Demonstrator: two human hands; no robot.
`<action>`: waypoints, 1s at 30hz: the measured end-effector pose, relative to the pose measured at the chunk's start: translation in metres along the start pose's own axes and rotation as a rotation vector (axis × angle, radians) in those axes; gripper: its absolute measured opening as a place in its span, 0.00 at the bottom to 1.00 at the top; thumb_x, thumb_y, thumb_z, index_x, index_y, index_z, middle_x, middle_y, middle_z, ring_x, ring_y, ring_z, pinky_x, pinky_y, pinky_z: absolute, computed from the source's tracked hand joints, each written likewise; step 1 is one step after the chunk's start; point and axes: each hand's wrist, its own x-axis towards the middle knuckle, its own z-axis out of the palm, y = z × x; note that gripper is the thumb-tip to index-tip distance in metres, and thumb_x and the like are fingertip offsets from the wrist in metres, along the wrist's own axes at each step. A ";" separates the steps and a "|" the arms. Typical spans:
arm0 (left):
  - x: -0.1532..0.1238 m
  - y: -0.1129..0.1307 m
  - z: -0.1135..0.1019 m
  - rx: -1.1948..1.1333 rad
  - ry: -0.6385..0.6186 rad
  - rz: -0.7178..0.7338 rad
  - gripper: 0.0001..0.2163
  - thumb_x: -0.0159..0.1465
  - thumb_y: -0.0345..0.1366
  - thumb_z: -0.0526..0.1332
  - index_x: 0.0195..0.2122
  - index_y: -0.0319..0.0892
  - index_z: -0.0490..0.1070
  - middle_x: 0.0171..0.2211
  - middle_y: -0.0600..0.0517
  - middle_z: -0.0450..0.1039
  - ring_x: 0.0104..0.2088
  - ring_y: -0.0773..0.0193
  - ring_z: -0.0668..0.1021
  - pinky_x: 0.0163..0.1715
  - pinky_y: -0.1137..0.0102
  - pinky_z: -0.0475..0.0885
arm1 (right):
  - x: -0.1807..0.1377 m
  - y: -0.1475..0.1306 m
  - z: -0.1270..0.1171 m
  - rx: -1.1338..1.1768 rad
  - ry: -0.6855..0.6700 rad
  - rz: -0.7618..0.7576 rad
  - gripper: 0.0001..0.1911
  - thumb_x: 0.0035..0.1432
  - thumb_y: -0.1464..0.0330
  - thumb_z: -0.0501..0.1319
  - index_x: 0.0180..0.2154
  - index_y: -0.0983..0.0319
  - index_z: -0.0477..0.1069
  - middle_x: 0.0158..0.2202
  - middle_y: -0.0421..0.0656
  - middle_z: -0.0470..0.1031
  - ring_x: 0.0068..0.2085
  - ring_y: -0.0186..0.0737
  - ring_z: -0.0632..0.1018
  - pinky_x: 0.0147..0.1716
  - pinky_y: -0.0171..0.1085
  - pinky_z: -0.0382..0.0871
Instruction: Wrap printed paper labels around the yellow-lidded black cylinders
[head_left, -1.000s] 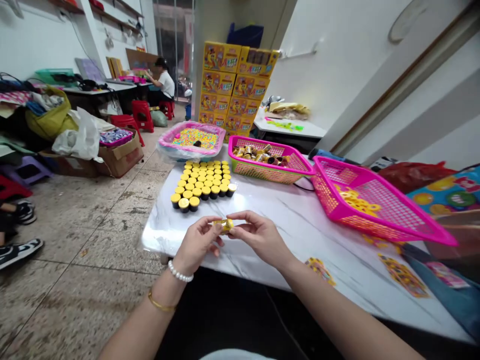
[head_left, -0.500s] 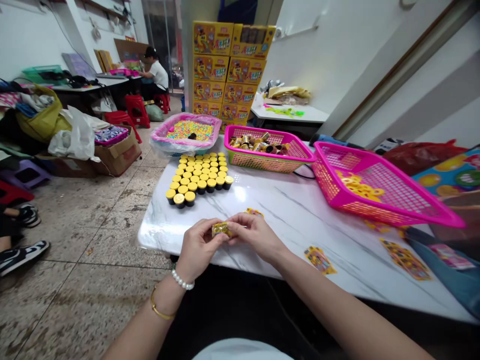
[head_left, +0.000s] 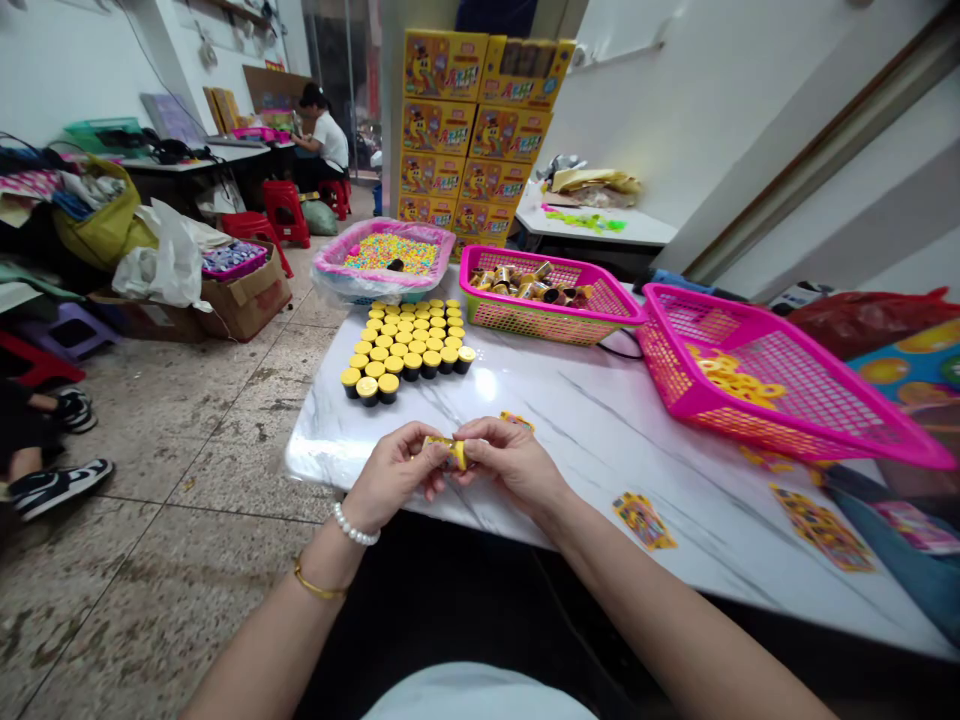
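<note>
Gold-sided cup (head_left: 457,455) lies crosswise before me, its body pinched by my left hand (head_left: 394,470), its yellow end by my right hand (head_left: 519,468).

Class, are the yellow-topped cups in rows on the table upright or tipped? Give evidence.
Upright: the yellow-topped cups stand with yellow faces up and dark sides below.

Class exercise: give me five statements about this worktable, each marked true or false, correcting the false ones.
1. The left hand and right hand hold one small gold-and-yellow container. True.
2. The pearl bracelet is on the right wrist. False: left wrist.
3. Yellow-topped black containers stand in rows on the table. True.
4. Yellow pieces fill the bead basin. False: they lie in the rightmost pink basket.
5. Yellow cartons are stacked beyond the table. True.
</note>
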 end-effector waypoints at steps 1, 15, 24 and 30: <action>0.000 0.000 0.000 -0.015 0.005 -0.012 0.22 0.56 0.54 0.69 0.36 0.38 0.69 0.24 0.53 0.75 0.19 0.71 0.73 0.17 0.77 0.67 | 0.000 0.001 0.001 0.010 0.007 -0.004 0.17 0.40 0.59 0.77 0.29 0.61 0.78 0.26 0.39 0.80 0.24 0.36 0.81 0.23 0.32 0.78; 0.004 -0.005 0.003 -0.133 0.002 -0.138 0.39 0.56 0.61 0.65 0.61 0.39 0.63 0.21 0.56 0.72 0.13 0.68 0.72 0.10 0.76 0.64 | 0.030 -0.034 -0.024 -0.166 0.168 -0.230 0.11 0.47 0.62 0.74 0.30 0.61 0.79 0.30 0.41 0.78 0.25 0.36 0.81 0.27 0.37 0.82; -0.004 -0.004 0.001 -0.109 0.074 -0.088 0.32 0.55 0.55 0.68 0.53 0.35 0.72 0.24 0.55 0.71 0.16 0.70 0.73 0.13 0.76 0.67 | 0.070 -0.101 -0.070 -0.647 0.395 -0.240 0.14 0.50 0.64 0.70 0.40 0.62 0.79 0.34 0.43 0.77 0.25 0.36 0.78 0.24 0.38 0.77; -0.005 -0.004 0.002 -0.084 0.084 -0.076 0.23 0.55 0.53 0.69 0.41 0.36 0.76 0.24 0.55 0.70 0.16 0.72 0.73 0.13 0.77 0.66 | 0.009 -0.014 -0.082 -1.151 0.389 -0.292 0.04 0.49 0.68 0.68 0.30 0.59 0.82 0.33 0.42 0.78 0.31 0.36 0.77 0.35 0.37 0.71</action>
